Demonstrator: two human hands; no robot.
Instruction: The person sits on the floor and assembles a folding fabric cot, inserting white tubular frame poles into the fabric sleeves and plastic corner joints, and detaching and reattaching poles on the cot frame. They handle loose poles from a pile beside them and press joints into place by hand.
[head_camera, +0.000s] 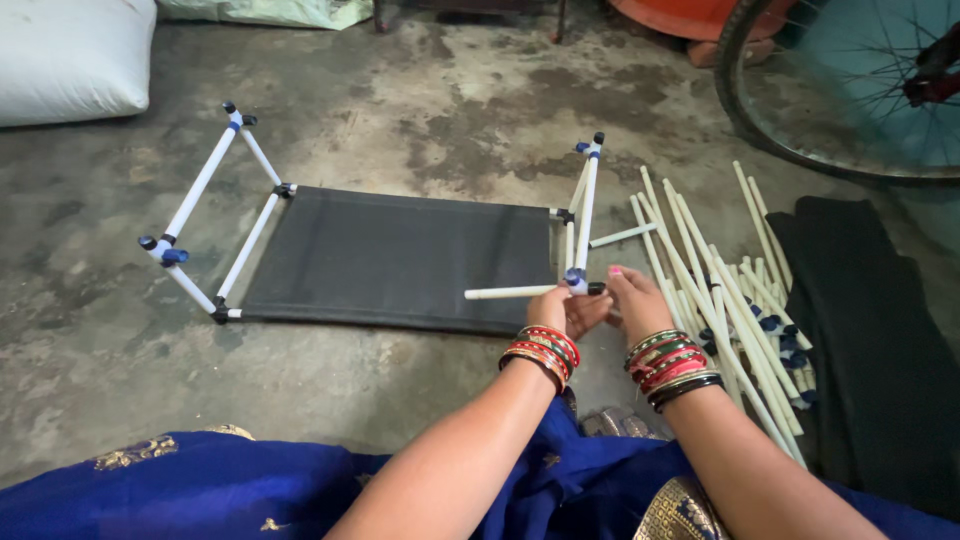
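At centre frame, the left hand grips a loose white plastic rod lying level, its end meeting the blue corner joint of the white-piped frame with black fabric. The right hand pinches that joint from the other side. Steadying the joint firmly and keeping the rod straight seems wise. Spare white rods lie at right.

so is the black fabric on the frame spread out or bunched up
Spread out: the black fabric lies flat and taut between the white pipe frame ends on the floor.
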